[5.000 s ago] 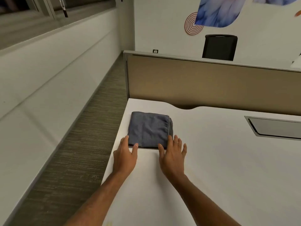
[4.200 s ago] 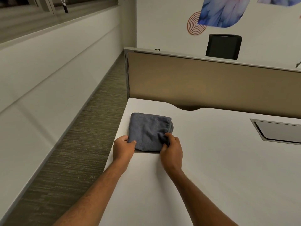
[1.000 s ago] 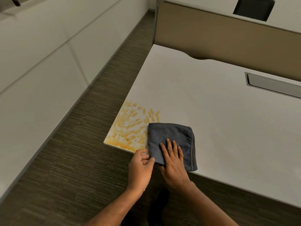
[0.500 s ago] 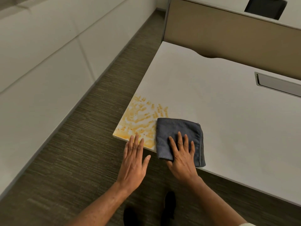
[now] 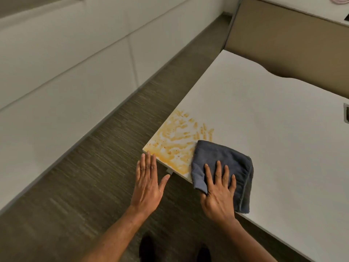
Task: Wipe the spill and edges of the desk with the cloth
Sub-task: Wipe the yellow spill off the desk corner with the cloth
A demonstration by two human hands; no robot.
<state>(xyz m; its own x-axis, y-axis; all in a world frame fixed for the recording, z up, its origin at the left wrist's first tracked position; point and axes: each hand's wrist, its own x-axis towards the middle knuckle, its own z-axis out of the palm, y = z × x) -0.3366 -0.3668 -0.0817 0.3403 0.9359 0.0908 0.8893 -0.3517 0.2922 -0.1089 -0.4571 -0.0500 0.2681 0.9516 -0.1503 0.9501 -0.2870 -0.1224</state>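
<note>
I see my right hand [image 5: 219, 193] pressed flat, fingers spread, on the folded dark grey-blue terry cloth [image 5: 224, 167], which lies at the near edge of the smooth white rectangular surface [image 5: 273, 133] with one soft corner drooping over the rim. The cloth's left side touches the orange-yellow streaky spill [image 5: 175, 144], a wet, smeared patch of dashes and swirls filling the surface's near left corner right up to both edges. My left hand [image 5: 147, 188] is open and holds nothing, palm down with fingers straight and together, hovering over the floor with its fingertips just at the corner of the surface. Below lies dark brown carpet with a fine striped weave [image 5: 85, 195], and beyond it a flat pale panelled wall [image 5: 66, 63]. A tan fabric divider panel [image 5: 283, 40] stands upright along the far edge.
</note>
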